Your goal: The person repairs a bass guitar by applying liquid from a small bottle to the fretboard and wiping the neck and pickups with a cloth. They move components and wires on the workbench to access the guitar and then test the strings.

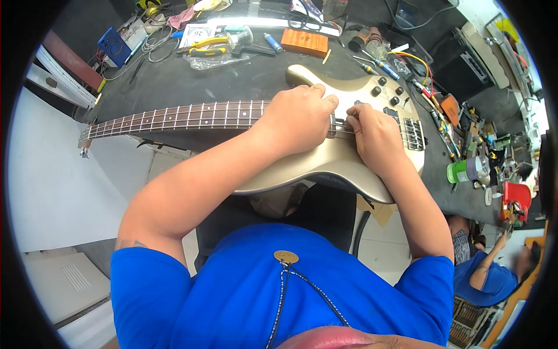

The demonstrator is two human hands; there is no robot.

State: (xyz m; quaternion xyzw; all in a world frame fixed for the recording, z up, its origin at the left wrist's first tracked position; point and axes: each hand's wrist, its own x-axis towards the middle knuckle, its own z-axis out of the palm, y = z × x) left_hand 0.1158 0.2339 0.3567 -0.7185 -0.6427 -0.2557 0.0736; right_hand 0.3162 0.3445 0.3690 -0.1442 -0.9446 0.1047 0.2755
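A gold electric bass guitar [317,160] lies across the dark workbench, its body in front of me and its fretted neck [192,116] stretching to the left. Over the body, just past the end of the neck, is my left hand [303,116], fingers curled down at the strings; what its fingertips grip is hidden. A little to its right, my right hand [376,136] pinches with thumb and forefinger near a dark pickup [340,125]. I cannot make out what is in that pinch. Black knobs [376,91] and a metal bridge [414,134] sit right of my right hand.
Yellow-handled pliers [207,51], a blue tube [273,43] and an orange-brown block [304,42] lie behind the bass. Screwdrivers and loose tools crowd the right side, beside a green-labelled container [459,171]. Another person [485,273] sits at the lower right.
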